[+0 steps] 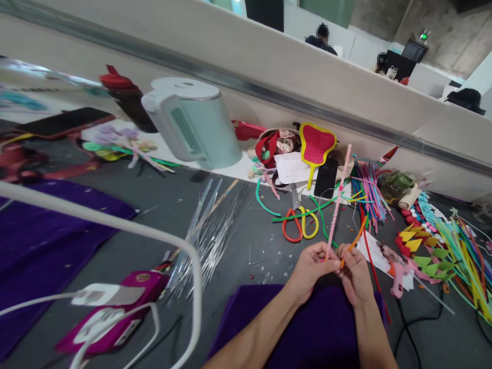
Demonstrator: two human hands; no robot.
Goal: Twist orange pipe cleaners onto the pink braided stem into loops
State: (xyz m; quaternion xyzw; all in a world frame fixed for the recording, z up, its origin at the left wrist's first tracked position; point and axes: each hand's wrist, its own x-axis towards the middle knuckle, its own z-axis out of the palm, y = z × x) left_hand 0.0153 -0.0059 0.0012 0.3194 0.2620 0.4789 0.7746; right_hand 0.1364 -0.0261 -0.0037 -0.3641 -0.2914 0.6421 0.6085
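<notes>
My left hand (315, 267) pinches the lower end of a pink wrapped stem (336, 207) that stands up at a slight tilt. In my right hand (355, 270) is an orange pipe cleaner (359, 234), its free end pointing up and right. The fingertips of both hands meet, and the joint between stem and pipe cleaner is partly covered by them. Below the hands lies a folded purple cloth (315, 328). Just beyond them are scissors (298, 215) with one red and one yellow handle, and a green pipe cleaner (307, 212).
A light blue kettle (207, 128) stands at the back left, near a red-lidded bottle (126, 97). Loose wires (215, 236) lie left of centre. Bundled pipe cleaners (372, 192), a pink glue gun (400, 277) and a black phone (326, 178) are on the table. A white cable (194, 287) crosses the left.
</notes>
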